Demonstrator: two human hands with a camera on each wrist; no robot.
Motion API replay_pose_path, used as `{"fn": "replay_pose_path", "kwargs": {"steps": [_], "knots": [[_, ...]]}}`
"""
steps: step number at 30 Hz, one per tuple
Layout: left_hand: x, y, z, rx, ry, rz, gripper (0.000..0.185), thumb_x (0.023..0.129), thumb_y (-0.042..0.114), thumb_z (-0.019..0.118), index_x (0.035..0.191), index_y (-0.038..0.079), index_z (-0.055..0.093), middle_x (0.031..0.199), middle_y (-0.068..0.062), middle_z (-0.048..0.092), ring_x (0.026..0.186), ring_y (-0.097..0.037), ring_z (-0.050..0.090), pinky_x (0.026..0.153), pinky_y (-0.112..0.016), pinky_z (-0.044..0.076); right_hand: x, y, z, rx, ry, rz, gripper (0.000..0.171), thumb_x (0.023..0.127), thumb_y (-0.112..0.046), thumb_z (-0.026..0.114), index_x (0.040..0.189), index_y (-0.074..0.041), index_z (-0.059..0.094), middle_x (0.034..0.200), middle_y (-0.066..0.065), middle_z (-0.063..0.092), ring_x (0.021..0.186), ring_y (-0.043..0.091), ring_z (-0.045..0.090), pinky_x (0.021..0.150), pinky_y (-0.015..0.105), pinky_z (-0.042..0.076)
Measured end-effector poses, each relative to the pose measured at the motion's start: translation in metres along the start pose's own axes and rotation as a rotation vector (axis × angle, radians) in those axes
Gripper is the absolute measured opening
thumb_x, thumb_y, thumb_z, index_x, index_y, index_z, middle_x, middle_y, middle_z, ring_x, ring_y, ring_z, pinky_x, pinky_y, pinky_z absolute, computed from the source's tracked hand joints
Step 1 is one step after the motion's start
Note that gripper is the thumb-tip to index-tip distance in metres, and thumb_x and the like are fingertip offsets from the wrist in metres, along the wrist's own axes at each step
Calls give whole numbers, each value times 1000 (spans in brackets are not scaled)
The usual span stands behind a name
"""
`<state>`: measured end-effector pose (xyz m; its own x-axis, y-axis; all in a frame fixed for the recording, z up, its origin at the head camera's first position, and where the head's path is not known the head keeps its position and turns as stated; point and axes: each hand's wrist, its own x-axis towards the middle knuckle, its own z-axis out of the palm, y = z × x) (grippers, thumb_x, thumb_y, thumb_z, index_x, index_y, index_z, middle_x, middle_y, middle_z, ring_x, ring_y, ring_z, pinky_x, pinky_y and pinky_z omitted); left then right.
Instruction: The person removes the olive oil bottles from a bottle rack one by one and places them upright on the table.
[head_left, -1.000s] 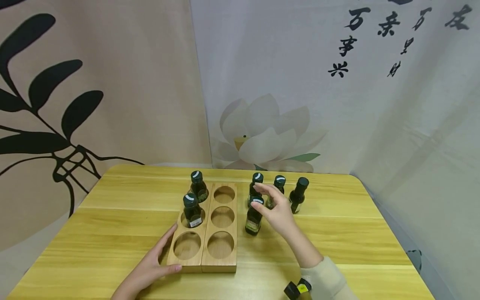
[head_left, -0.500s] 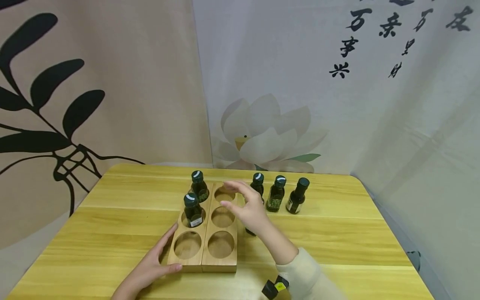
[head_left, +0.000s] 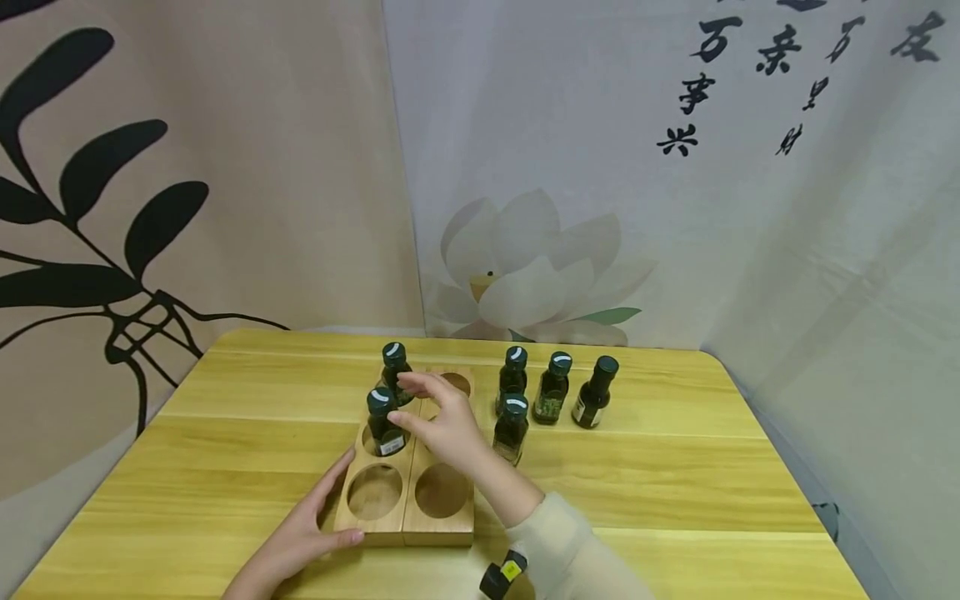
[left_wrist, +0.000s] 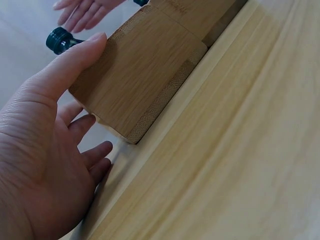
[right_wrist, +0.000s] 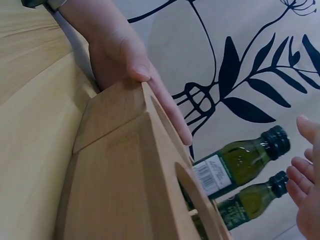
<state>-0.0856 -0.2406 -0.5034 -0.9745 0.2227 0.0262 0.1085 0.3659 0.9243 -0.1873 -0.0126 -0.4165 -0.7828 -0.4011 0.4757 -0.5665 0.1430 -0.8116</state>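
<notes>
A wooden holder, made of two blocks side by side with round recesses, lies on the table. My left hand holds its near left corner, thumb on the front end and fingers along the left side. Two green glass bottles with dark caps stand in the left block: the nearer bottle in the middle recess, the farther bottle in the back one. Over the right block hovers my right hand, thumb and fingers spread beside the bottle caps. The right wrist view shows a gap between this hand and the nearer bottle.
Right of the holder stand several more bottles: a front bottle, one behind it, another bottle and a slimmer dark bottle. The wooden table ends against a printed cloth backdrop.
My right hand has moved left from the loose bottles, across the right block, to the bottles in the holder. My left hand and the bottles have stayed in place.
</notes>
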Motion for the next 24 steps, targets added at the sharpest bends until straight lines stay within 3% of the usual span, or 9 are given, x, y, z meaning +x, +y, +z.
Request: {"fn": "replay_pose_path", "kwargs": {"steps": [3,5,9,15,24], "knots": [[1,1,0,-14,-4,1,101,76,13,81,154,27,18,157,-15,13,138,-39,11,107,-55,15,3,3,8,1,3,21,47,86,-22,74,127,-5,59,115,5,62,107,19,57,93,37,46],[1,1,1,-29,-5,7,101,76,13,81,154,26,18,157,-17,13,138,-40,11,103,-66,12,5,6,13,-2,3,19,46,86,-22,74,126,-6,60,114,2,62,106,17,57,92,36,47],[2,1,1,-36,-5,12,101,76,13,81,154,25,19,156,-18,12,138,-43,10,102,-69,11,7,11,21,9,-3,12,43,86,-20,74,125,-7,61,111,0,62,102,13,58,87,32,50],[2,1,1,-34,-7,15,101,76,12,81,155,25,18,156,-19,12,138,-44,10,102,-70,11,6,15,28,31,5,24,41,87,-20,72,125,-10,61,111,-1,62,100,10,58,83,43,52],[1,0,1,-39,-18,-8,99,79,12,79,154,27,18,157,-19,11,138,-46,9,100,-72,13,5,12,33,-10,15,3,36,89,-19,69,124,-11,61,109,-1,61,99,9,58,85,36,51]]}}
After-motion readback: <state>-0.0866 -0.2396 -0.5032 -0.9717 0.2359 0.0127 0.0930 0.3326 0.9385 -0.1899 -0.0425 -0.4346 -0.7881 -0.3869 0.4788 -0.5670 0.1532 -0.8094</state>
